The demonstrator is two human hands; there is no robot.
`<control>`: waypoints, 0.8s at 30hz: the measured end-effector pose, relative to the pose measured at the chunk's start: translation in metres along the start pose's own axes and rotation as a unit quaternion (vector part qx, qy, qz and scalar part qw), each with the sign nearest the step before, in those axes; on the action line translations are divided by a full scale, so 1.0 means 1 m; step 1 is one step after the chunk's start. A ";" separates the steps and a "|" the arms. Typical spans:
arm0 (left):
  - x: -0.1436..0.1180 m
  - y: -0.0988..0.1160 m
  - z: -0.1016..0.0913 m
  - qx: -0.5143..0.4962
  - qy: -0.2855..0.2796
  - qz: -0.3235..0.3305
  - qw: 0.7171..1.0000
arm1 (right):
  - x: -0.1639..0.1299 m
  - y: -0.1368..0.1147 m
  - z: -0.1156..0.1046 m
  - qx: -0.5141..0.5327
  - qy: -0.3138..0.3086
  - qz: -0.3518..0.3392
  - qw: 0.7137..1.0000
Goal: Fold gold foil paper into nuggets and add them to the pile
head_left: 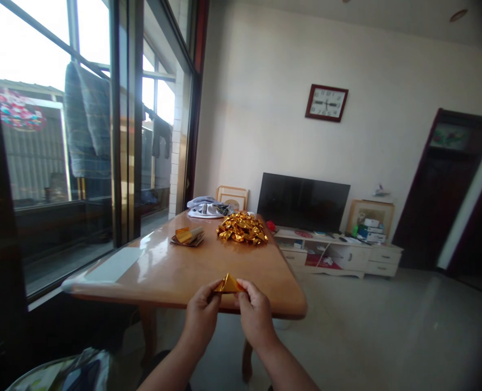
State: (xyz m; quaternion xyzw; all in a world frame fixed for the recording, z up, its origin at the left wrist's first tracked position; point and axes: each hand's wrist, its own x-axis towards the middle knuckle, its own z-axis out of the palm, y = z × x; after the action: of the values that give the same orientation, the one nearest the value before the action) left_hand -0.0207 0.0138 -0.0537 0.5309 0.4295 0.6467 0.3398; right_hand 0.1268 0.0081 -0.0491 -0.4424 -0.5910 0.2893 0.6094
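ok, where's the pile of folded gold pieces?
Head view: the gold pile sits at the table's far end, right of the small paper stack, before the TV.

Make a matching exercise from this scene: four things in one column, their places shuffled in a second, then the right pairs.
Things:
1. folded gold paper
2. pile of gold foil pieces
3. wall clock
4. bundle of cloth

Places:
A. far end of the wooden table, by the window
B. pinched between left hand and right hand
C. high on the wall above the television
D. middle of the table's far half

Pairs: 1-B, 2-D, 3-C, 4-A
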 end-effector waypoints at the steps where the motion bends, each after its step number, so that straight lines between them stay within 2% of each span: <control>1: 0.000 0.000 0.000 -0.005 0.004 -0.007 1.000 | 0.000 0.002 0.000 0.004 -0.002 0.006 1.000; 13: -0.005 0.010 0.002 -0.037 0.036 -0.061 0.997 | -0.005 0.009 0.008 0.045 -0.009 0.036 0.998; 19: -0.004 0.001 0.002 -0.015 0.028 -0.038 0.999 | -0.004 0.007 0.006 0.054 -0.010 0.037 0.998; 24: -0.001 0.000 0.002 -0.004 0.014 -0.026 1.000 | 0.001 0.006 0.003 0.015 -0.018 0.026 0.999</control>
State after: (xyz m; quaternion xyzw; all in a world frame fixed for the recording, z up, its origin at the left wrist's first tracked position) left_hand -0.0183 0.0139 -0.0540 0.5093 0.4449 0.6468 0.3525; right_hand 0.1251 0.0123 -0.0542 -0.4429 -0.5862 0.3217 0.5973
